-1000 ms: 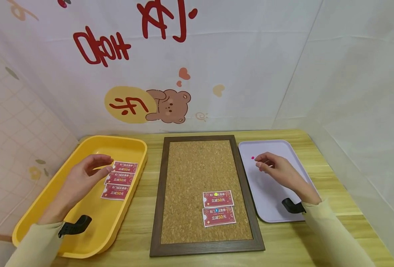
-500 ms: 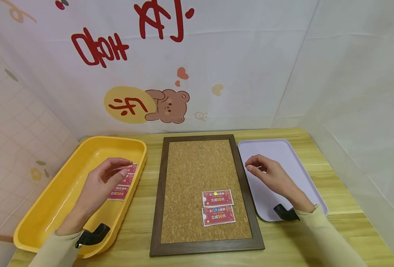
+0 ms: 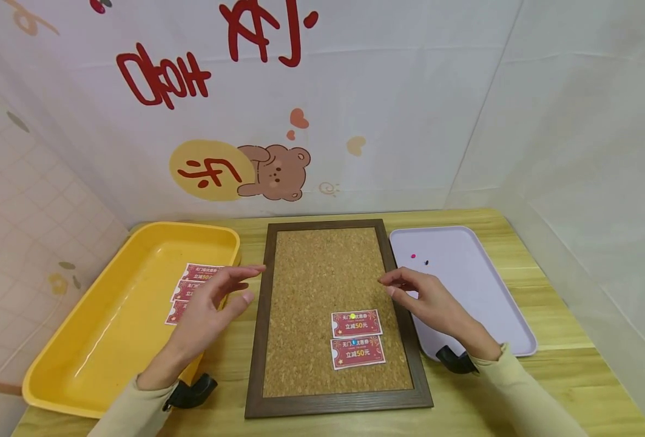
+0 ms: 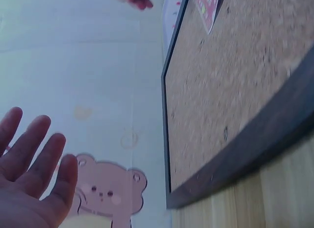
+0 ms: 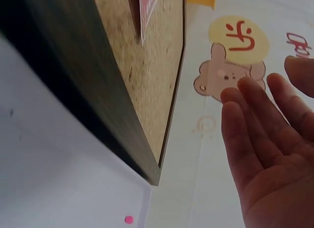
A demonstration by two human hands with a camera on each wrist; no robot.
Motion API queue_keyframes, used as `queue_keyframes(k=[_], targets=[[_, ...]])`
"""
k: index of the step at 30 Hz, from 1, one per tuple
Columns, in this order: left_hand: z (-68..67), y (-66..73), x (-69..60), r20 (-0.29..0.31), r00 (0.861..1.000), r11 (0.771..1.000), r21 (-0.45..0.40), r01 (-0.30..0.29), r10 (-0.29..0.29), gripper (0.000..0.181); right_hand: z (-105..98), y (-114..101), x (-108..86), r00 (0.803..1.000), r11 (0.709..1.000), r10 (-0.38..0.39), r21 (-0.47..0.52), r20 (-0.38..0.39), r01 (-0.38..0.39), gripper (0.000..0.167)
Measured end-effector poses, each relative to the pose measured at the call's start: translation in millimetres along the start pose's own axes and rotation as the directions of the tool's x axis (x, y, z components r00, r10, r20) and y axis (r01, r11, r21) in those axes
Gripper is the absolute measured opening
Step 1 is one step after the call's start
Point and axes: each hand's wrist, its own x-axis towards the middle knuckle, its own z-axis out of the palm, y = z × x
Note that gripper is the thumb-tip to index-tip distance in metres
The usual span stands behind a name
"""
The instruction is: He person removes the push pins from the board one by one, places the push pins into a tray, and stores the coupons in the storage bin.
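Observation:
My left hand (image 3: 213, 315) is over the gap between the yellow bin (image 3: 109, 321) and the corkboard (image 3: 311, 279), fingers relaxed and holding nothing. Over the board's right frame hovers my right hand (image 3: 437, 303); in the right wrist view its fingers (image 5: 235, 135) are fairly straight, and no held thing is visible. Two red coupons lie on the board: the upper coupon (image 3: 357, 328) bears a yellow pushpin (image 3: 352, 316), the lower coupon (image 3: 359, 354) a blue pushpin (image 3: 354, 343). Three more coupons (image 3: 178, 311) lie in the bin, partly hidden by my left hand.
A lilac tray (image 3: 480, 303) right of the board holds a pink pushpin (image 3: 413, 256) and a small dark pushpin (image 3: 426, 263). The wooden table (image 3: 551, 315) backs onto a printed white wall cloth (image 3: 398, 91).
My left hand has moved right from above the bin coupons to the board's left edge. My right hand has moved left from over the tray to the board's right frame, uncovering the dark pushpin.

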Motion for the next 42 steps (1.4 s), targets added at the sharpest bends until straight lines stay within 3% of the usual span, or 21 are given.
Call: queue_keyframes(k=[6, 13, 18, 22, 25, 28, 34, 38, 42], targets=[[21.4, 1.9, 2.1, 0.064, 0.998, 0.999, 0.035, 0.028, -0.031, 0.042, 9, -6, -1.0, 0.999, 1.0, -0.018, -0.01, 0.045, 0.018, 0.024], [43.9, -1.8, 5.9, 0.157, 0.987, 0.996, 0.086, 0.006, -0.019, 0.053, 18, -11, 1.4, 0.994, 0.997, -0.025, -0.073, 0.102, 0.032, 0.029], [59.5, -3.8, 6.9, 0.225, 0.971, 0.988, 0.148, 0.042, -0.075, 0.062, 22, -14, 2.9, 0.986, 0.995, -0.056, -0.072, 0.157, 0.068, 0.028], [69.8, -5.6, 7.8, 0.287, 0.948, 0.969, 0.238, 0.07, -0.139, 0.071, 25, -13, 4.4, 0.977, 0.995, -0.058, -0.072, 0.206, 0.074, 0.027], [76.8, -8.2, 9.7, 0.327, 0.934, 0.95, 0.311, 0.035, -0.142, 0.075, 27, -13, 5.9, 0.972, 0.995, -0.047, -0.08, 0.232, 0.067, 0.027], [84.1, -12.5, 12.5, 0.366, 0.925, 0.932, 0.36, -0.038, -0.104, 0.075, 29, -14, 7.7, 0.966, 0.992, -0.043, -0.104, 0.254, 0.072, 0.027], [96.6, -21.0, 18.5, 0.44, 0.895, 0.878, 0.454, -0.152, -0.073, 0.076, 34, -14, 12.6, 0.954, 0.973, -0.086, -0.18, 0.287, 0.142, 0.024], [102.6, -24.4, 22.5, 0.457, 0.887, 0.836, 0.511, -0.2, -0.067, 0.075, 37, -13, 15.7, 0.948, 0.962, -0.101, -0.212, 0.302, 0.17, 0.021], [108.2, -27.9, 27.0, 0.465, 0.883, 0.817, 0.535, -0.216, -0.071, 0.069, 40, -12, 18.3, 0.943, 0.956, -0.07, -0.247, 0.326, 0.157, 0.019]])
